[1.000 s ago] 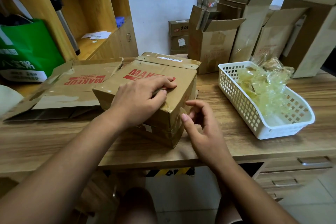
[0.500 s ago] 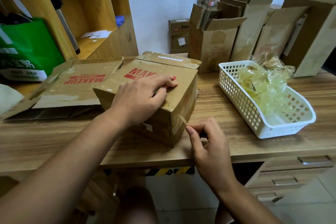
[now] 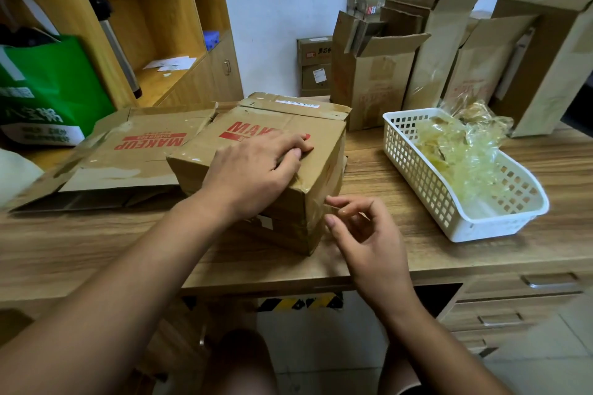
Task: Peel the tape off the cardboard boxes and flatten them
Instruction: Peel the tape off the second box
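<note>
A wooden desk [image 3: 96, 250] fills the middle of the frame, its left and right ends cut off. A wooden shelf unit [image 3: 167, 19] takes the upper left, cropped at the top. Opened upright boxes [image 3: 378, 80] stand along the wall at upper right, and the far-right one runs out of the frame. A flattened box [image 3: 128, 154] lies at left centre, its right edge tucked behind the box [image 3: 266, 119] that sits in the centre of the desk near the front edge. A green bag [image 3: 54, 86] at the left edge is partly cut off. A white basket [image 3: 500, 224] at right holds a wad of peeled tape [image 3: 462, 151].

The left hand [image 3: 253, 173] lies palm down on the box's top and covers part of the red lettering. The right hand [image 3: 365, 234] hovers just beside the box's near right corner, fingers loosely spread and gripping nothing that I can see. Glossy clear tape on that corner is hard to make out, and I cannot tell whether a strand reaches the fingertips.
</note>
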`<state>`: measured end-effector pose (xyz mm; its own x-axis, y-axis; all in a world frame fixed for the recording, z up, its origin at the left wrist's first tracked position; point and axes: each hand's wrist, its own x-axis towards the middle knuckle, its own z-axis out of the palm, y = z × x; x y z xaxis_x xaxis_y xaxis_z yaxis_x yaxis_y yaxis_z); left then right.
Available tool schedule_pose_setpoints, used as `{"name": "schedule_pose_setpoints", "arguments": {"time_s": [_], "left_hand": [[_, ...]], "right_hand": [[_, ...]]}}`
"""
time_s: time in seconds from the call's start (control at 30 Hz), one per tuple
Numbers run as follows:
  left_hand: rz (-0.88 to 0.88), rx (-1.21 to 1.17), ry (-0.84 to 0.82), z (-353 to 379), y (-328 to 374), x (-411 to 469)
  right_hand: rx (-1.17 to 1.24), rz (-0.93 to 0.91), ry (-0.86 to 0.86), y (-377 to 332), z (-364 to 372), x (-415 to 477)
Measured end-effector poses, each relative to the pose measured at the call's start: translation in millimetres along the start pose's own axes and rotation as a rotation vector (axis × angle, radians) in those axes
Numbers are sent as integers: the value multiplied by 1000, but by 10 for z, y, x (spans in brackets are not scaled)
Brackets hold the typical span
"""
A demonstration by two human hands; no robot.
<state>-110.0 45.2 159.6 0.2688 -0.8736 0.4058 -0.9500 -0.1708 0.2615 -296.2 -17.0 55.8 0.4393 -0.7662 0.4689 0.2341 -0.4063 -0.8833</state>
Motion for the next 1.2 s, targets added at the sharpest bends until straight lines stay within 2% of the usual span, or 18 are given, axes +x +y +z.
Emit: {"name": "schedule_pose_setpoints", "arguments": {"time_s": [0.17, 0.23, 0.37, 0.6, 0.77, 1.0, 1.07, 1.2], "left_hand": [[41, -15, -78, -25, 78, 26], [74, -36, -153, -84, 39, 12], [153, 96, -322, -129, 0, -38], [169, 239, -235, -26, 45, -38], [145, 251, -207, 22, 88, -23], [85, 229, -213, 43, 182, -4], [57, 217, -220, 50, 210, 15], [28, 162, -302, -14, 200, 80]], "right_hand": [[88, 98, 95, -6, -80, 210], [77, 108, 95, -8, -108, 278], [41, 96, 91, 5, -135, 349], [-150, 48, 68, 14, -177, 138], [-152, -11, 70, -3, -146, -105], [-72, 12, 84, -57, -143, -135], [-130, 40, 108, -42, -160, -67], [-288, 26, 47, 15, -211, 87]]}}
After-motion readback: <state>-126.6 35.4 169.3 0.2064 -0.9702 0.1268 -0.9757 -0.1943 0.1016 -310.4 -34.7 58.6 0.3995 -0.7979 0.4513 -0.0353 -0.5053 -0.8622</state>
